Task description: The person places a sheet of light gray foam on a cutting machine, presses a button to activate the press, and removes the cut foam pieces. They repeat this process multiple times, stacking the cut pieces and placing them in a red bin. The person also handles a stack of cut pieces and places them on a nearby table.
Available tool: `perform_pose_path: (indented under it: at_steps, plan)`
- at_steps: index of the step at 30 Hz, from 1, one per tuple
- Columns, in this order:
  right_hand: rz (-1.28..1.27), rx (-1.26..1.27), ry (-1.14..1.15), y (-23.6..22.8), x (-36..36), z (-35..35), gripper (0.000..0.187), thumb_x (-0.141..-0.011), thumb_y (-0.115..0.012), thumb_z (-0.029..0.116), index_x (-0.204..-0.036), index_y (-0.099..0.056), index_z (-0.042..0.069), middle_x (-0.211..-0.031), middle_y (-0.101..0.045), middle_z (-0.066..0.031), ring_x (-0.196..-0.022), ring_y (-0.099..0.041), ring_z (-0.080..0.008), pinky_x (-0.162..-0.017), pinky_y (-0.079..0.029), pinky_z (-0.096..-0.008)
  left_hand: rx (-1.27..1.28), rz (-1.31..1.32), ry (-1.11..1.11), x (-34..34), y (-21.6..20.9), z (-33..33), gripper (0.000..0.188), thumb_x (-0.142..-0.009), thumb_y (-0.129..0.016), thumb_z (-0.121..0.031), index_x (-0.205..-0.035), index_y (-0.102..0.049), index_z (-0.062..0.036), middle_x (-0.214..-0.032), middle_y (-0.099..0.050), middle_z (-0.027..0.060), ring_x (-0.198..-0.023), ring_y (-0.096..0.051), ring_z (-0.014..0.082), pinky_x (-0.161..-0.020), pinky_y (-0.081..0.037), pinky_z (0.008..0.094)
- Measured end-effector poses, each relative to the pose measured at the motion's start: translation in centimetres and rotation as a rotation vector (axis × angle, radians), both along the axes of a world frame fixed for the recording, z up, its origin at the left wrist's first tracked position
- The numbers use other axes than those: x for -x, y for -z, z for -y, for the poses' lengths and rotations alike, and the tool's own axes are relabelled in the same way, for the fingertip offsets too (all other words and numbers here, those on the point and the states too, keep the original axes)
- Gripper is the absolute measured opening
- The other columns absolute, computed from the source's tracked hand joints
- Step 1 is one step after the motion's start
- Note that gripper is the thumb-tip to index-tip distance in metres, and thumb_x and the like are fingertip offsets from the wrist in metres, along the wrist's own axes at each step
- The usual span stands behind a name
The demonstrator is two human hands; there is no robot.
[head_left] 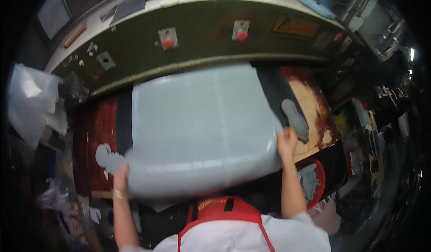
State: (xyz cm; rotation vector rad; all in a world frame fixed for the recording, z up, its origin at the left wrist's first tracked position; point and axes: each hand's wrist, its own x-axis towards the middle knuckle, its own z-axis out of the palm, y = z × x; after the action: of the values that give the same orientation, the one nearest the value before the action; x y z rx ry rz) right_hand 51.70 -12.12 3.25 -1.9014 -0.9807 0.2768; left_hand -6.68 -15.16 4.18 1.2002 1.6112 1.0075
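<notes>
A wide, pale grey sheet (202,113) with a smooth sheen lies over the machine's bed, and its near part curves down toward me. My left hand (120,179) grips the sheet's near left edge; motion blurs its fingers a little. At the right edge my right hand (287,143) pinches the sheet between thumb and fingers. Just beyond that hand rests a grey sole-shaped piece (295,119). Small light grey cut pieces (107,157) lie next to my left hand. Under the sheet a black mat (274,88) shows at either side.
Behind the bed runs a dark green machine beam (197,36) with two red buttons (169,43). A red basin (319,180) of grey scraps stands at the near right. Clear plastic bags (36,99) hang at the left. Worn wooden boards (92,140) flank the mat.
</notes>
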Motion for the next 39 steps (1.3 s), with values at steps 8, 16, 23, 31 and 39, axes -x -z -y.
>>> perform_pose_path:
  at_steps: [8,16,23,31,39]
  plan:
    - [0.125,-0.154,-0.367,-1.5,-1.6,-11.7,0.059,-0.079,-0.073,0.025,-0.127,-0.051,-0.001,-0.116,-0.06,-0.021,-0.105,-0.059,-0.0326,-0.089,-0.047,-0.0391,-0.531,-0.792,0.056,-8.3,-0.2,-11.5,0.049,-0.09,-0.056,-0.02,-0.132,-0.045,0.0036,-0.138,-0.045,0.0233,-0.129,-0.041,0.0364,-0.109,-0.031,0.0411]
    - [0.639,0.273,-0.183,4.4,-14.7,2.8,0.072,-0.077,-0.074,0.03,-0.137,-0.043,0.004,-0.134,-0.042,-0.0285,-0.128,-0.036,-0.0443,-0.107,-0.031,-0.0477,0.042,-1.108,0.285,-23.0,1.8,-3.5,0.077,-0.086,-0.056,-0.047,-0.146,-0.028,-0.008,-0.15,-0.013,0.0318,-0.142,-0.008,0.0424,-0.104,-0.005,0.0709]
    - [0.785,0.201,-0.617,4.1,-18.0,0.2,0.089,-0.063,-0.08,0.023,-0.137,-0.037,0.001,-0.134,-0.042,-0.025,-0.129,-0.033,-0.0451,-0.107,-0.028,-0.0513,0.06,-1.181,0.254,-22.3,2.7,-12.1,0.077,-0.089,-0.047,-0.055,-0.148,-0.025,-0.0107,-0.152,-0.011,0.0292,-0.143,-0.005,0.0402,-0.107,-0.006,0.0684]
    - [0.05,0.223,-0.409,1.5,-13.9,0.3,0.076,-0.069,-0.078,0.007,-0.134,-0.039,0.004,-0.128,-0.049,-0.0176,-0.117,-0.049,-0.0282,-0.1,-0.038,-0.0375,-0.183,-0.661,0.271,-17.9,2.9,-15.5,0.064,-0.092,-0.05,-0.039,-0.146,-0.029,-0.0129,-0.153,-0.016,0.0216,-0.143,-0.012,0.0353,-0.108,-0.008,0.0662]
    - [-0.523,-0.079,-0.71,-2.9,7.6,-1.2,0.09,-0.066,-0.078,0.001,-0.14,-0.027,0.006,-0.133,-0.046,-0.0169,-0.118,-0.051,-0.0271,-0.101,-0.04,-0.0389,-0.03,-1.139,0.149,-9.2,3.4,-6.6,0.065,-0.086,-0.061,-0.022,-0.139,-0.033,0.0044,-0.149,-0.027,0.0202,-0.141,-0.024,0.0301,-0.109,-0.009,0.0648]
